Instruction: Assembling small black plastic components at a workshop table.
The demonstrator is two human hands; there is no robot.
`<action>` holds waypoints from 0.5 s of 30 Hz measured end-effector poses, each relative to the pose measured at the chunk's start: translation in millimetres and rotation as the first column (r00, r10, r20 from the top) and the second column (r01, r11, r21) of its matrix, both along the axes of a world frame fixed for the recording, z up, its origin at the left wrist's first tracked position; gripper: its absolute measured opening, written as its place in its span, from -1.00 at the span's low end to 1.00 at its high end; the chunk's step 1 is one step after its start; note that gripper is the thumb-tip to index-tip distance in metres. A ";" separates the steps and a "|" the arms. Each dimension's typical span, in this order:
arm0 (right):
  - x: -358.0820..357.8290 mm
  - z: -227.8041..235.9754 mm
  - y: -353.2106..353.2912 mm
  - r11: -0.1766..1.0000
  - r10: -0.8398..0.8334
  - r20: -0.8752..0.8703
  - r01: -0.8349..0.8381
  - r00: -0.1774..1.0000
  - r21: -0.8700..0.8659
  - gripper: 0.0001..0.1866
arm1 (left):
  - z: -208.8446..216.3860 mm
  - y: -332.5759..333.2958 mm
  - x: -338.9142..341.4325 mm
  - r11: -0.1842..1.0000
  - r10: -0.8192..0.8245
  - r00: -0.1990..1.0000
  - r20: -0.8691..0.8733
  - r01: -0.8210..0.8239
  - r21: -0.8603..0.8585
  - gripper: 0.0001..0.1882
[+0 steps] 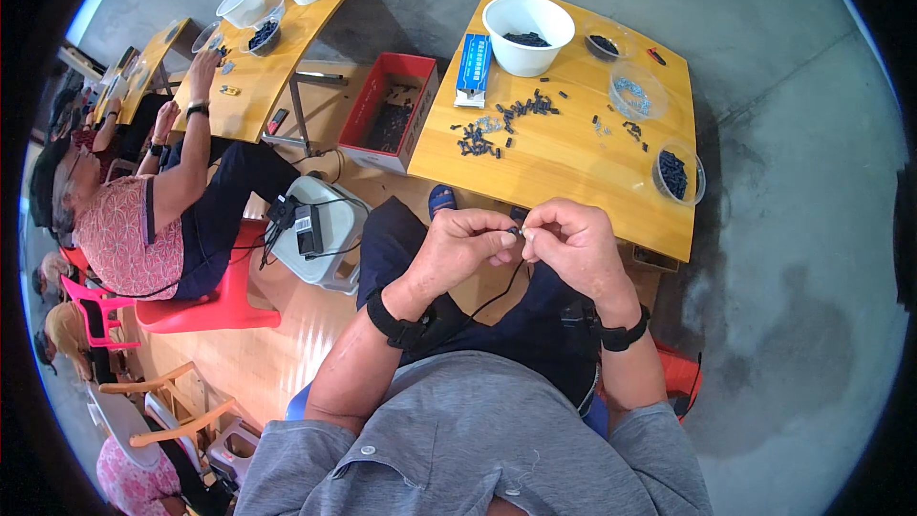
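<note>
Yellow wooden tabletop lies beyond my left hand, pinching a small, dark, plastic-looking piece, and right hand, fingertips pressed together, contents unclear; steady wrists should aid alignment.

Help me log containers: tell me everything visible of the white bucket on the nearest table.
The white bucket looks like plastic: round, smooth, open-topped, with walls narrowing toward the base. It stands upright near the far edge of the yellow table, holding small black pieces. A blue-and-white box is just to its left; whether they touch is unclear.
</note>
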State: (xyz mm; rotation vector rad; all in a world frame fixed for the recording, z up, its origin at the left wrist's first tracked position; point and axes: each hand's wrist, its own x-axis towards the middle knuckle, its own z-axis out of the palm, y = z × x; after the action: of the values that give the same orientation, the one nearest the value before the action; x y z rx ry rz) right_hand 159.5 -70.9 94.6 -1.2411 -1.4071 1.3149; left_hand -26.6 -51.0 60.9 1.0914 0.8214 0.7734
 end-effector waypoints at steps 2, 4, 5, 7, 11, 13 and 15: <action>-1.0 1.4 1.1 0.999 0.042 0.033 -0.042 0.999 0.003 -0.95 | -0.1 0.2 -0.1 1.000 -0.009 1.000 0.008 0.009 0.008 -0.87; -0.6 1.2 2.0 0.999 0.047 0.045 -0.048 0.998 0.005 -0.95 | -0.9 0.4 0.4 1.000 -0.020 1.000 0.018 0.020 0.015 -0.88; -0.4 1.1 2.4 0.999 0.053 0.057 -0.054 0.997 0.008 -0.95 | -1.2 0.3 0.6 1.000 -0.022 1.000 0.016 0.021 0.015 -0.88; -1.3 3.6 4.3 0.998 0.069 0.071 -0.069 0.995 -0.005 -0.95 | -0.6 0.3 -0.6 1.000 -0.019 1.000 0.011 0.019 0.015 -0.88; -0.8 4.8 5.8 0.996 0.089 0.093 -0.086 0.992 -0.033 -0.93 | 0.1 0.3 -0.2 0.999 -0.034 0.999 -0.002 0.034 0.029 -0.89; 1.1 3.5 7.5 0.995 0.101 0.144 -0.102 0.984 -0.001 -0.93 | 0.8 0.4 0.6 0.999 -0.035 0.999 0.006 0.035 0.025 -0.89; 2.0 5.6 9.7 0.992 0.111 0.195 -0.119 0.974 0.031 -0.92 | 3.2 1.0 1.4 0.999 -0.036 0.999 -0.037 0.037 0.033 -0.90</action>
State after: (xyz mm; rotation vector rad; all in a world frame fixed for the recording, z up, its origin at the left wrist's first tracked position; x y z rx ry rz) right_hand 161.5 -61.2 100.1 -1.3034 -1.6576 1.2611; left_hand -25.2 -50.0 64.1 1.1506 0.8193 0.7406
